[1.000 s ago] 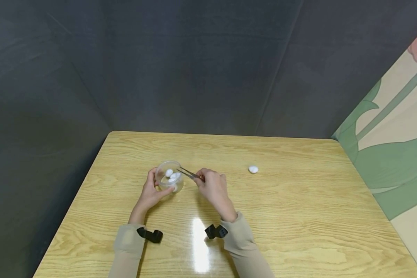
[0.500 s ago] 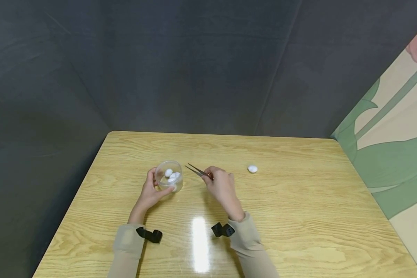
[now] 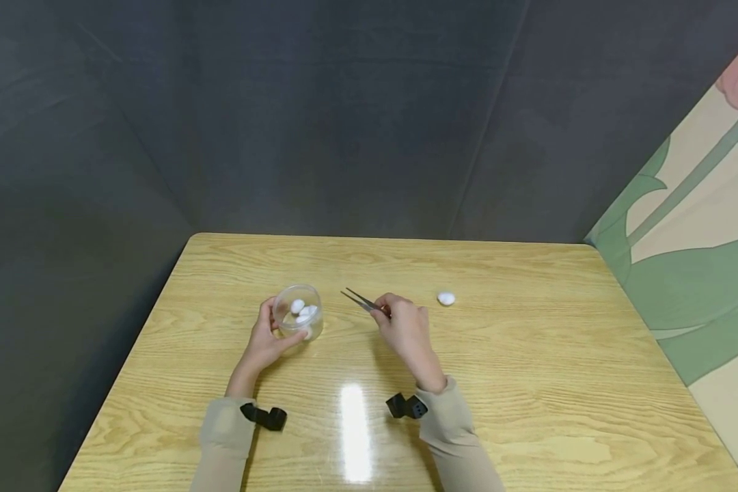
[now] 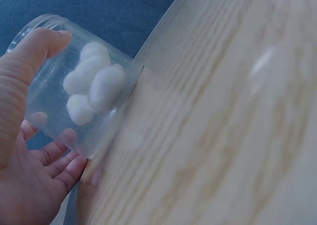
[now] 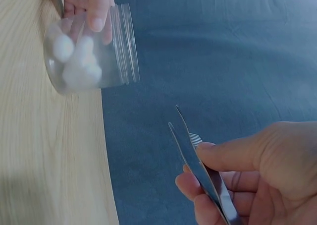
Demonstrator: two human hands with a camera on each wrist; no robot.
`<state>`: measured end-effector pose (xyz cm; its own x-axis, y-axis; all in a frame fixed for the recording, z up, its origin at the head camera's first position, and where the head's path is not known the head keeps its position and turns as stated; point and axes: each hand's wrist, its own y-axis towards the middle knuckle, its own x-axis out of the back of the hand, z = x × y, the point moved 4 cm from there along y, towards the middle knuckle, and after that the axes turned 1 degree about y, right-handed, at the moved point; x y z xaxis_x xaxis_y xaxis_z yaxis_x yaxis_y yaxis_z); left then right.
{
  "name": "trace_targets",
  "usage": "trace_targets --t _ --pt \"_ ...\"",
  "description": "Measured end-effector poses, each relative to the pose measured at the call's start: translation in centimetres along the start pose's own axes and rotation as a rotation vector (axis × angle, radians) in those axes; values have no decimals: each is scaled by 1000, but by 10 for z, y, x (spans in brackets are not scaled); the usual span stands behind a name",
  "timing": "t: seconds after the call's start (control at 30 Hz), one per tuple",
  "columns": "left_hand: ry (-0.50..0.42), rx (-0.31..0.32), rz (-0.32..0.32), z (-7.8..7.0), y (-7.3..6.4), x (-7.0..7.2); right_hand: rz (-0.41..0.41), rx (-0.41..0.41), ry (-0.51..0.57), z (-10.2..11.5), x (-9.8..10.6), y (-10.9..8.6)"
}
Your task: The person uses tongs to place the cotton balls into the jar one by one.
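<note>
A clear plastic jar [image 3: 316, 328] without a lid stands on the table at left, with several cotton balls [image 4: 94, 79] inside. My left hand [image 3: 267, 344] grips the jar's side, thumb across the front near the rim and fingers behind. In my right hand [image 3: 404, 331] I pinch metal tweezers [image 5: 200, 168] between thumb and fingers. The tweezers' tips are parted, with nothing between them, and point toward the jar from its right. One loose cotton ball [image 3: 446, 298] lies on the table, beyond and to the right of my right hand.
The wood-grain table [image 3: 559, 369] extends well to the right. A dark cloth [image 3: 344, 123] hangs behind its far edge, and a flower-patterned cloth [image 3: 701, 273] is at the right. Each wrist carries a small black camera mount [image 3: 407, 406].
My right hand has moved rightward with the tweezers, from the jar's rim to a short way off. My left hand and the jar stay in place.
</note>
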<state>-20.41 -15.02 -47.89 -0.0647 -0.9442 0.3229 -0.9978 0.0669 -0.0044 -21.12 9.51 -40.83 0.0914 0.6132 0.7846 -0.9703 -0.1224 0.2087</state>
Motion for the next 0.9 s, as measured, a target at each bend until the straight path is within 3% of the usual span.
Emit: trace_targets --t 0.27,0.9 --pt "-17 26 -7 2 0 1 -13 -4 -16 -9 6 -3" --pt "-31 10 10 2 -1 2 -15 -53 -28 -29 16 -4"
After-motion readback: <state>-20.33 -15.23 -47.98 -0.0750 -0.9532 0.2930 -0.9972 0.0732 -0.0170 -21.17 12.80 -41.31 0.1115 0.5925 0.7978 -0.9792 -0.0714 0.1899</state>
